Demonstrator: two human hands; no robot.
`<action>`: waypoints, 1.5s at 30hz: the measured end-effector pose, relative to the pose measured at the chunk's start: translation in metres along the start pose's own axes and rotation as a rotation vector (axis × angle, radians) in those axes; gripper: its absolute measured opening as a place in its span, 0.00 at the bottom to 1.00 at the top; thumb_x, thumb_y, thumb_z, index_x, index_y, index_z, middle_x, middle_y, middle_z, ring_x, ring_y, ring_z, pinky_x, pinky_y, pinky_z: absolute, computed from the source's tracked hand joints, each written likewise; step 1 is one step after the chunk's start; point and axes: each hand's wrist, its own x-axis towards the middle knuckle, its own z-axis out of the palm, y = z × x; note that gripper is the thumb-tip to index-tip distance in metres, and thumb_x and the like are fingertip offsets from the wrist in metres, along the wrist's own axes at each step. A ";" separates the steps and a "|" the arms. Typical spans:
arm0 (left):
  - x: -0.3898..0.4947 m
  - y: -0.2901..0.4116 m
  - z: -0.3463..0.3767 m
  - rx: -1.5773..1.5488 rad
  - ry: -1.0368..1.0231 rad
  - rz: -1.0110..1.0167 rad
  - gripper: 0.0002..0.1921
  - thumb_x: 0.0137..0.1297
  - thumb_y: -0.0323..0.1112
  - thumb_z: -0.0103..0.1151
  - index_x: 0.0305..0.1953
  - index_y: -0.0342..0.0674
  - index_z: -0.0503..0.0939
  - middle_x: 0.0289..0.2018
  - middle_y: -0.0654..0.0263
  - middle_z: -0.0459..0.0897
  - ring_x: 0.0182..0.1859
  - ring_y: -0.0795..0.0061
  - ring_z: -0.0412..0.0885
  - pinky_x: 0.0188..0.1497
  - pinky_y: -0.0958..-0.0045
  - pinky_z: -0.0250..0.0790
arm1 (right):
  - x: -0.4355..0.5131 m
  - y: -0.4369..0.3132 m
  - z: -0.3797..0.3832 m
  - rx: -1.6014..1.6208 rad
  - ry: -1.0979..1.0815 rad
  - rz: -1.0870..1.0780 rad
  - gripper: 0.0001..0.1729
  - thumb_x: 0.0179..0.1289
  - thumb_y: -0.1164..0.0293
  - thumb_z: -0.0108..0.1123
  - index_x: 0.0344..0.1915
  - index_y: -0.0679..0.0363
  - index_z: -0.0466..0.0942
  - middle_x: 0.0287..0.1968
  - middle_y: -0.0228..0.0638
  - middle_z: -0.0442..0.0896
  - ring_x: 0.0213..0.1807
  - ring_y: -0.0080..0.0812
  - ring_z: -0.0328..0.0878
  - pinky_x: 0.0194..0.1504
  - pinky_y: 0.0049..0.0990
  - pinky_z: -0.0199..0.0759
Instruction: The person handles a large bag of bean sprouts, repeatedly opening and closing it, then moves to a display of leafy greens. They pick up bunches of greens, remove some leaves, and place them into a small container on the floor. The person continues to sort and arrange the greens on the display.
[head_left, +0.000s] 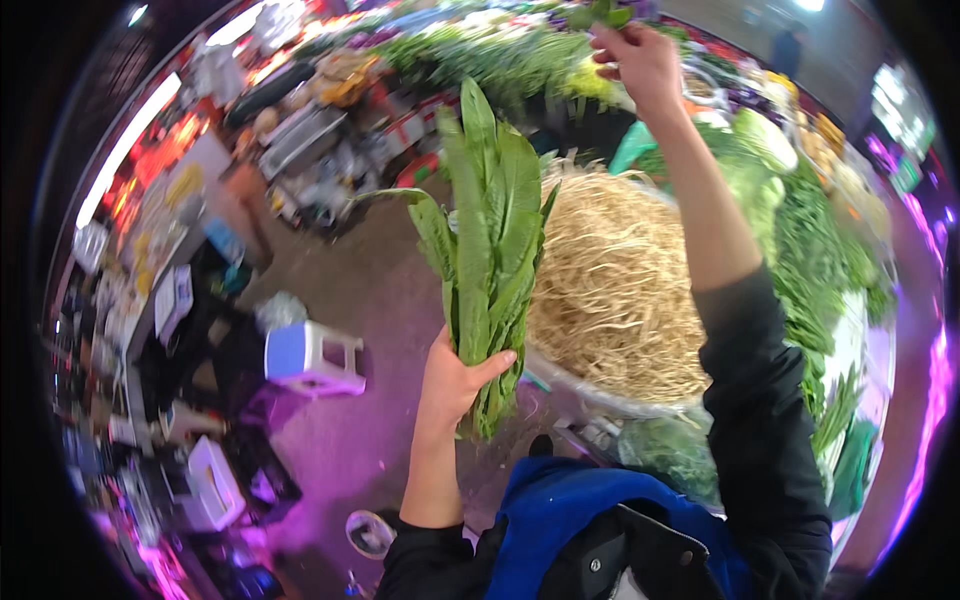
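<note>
A bunch of long-leaved green lettuce (487, 225) stands nearly upright in my left hand (457, 379). My fingers wrap its lower end, with the thumb across the front and the leaf tips pointing up. At the top of the view, my right arm is stretched out over the produce. Its hand (637, 64) has the fingertips pinched on a small piece of leafy greens (600, 15), partly cut off by the picture's edge. Between my arms lies a large heap of thin, pale roots (615, 292) in a plastic-lined container (577, 390).
Green vegetables (495, 56) line the far stall, and Chinese cabbage (765, 142) with leafy greens (810, 232) lies to the right. A plastic stool (292, 352) stands on the floor at left. Beyond it are a metal tray (300, 139) and a cluttered counter (161, 262).
</note>
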 end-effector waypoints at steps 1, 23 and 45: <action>-0.006 -0.010 -0.018 0.104 0.070 -0.048 0.26 0.53 0.24 0.71 0.54 0.32 0.74 0.46 0.62 0.83 0.46 0.75 0.80 0.52 0.71 0.72 | 0.002 0.011 0.028 -0.351 -0.187 0.114 0.25 0.58 0.52 0.70 0.32 0.68 0.80 0.26 0.40 0.83 0.23 0.25 0.80 0.27 0.27 0.74; 0.001 -0.083 -0.089 0.502 0.314 -0.106 0.32 0.46 0.41 0.73 0.52 0.34 0.73 0.42 0.47 0.84 0.47 0.48 0.82 0.49 0.59 0.74 | -0.136 0.073 0.182 0.404 -1.012 0.719 0.27 0.50 0.52 0.77 0.40 0.62 0.81 0.32 0.27 0.81 0.27 0.17 0.72 0.26 0.17 0.62; 0.002 -0.058 -0.075 1.110 0.454 0.005 0.23 0.49 0.37 0.66 0.48 0.39 0.73 0.33 0.53 0.84 0.39 0.50 0.83 0.40 0.53 0.72 | -0.174 0.047 0.211 -0.063 -0.906 0.107 0.21 0.49 0.62 0.76 0.38 0.64 0.81 0.27 0.40 0.82 0.27 0.29 0.77 0.34 0.30 0.71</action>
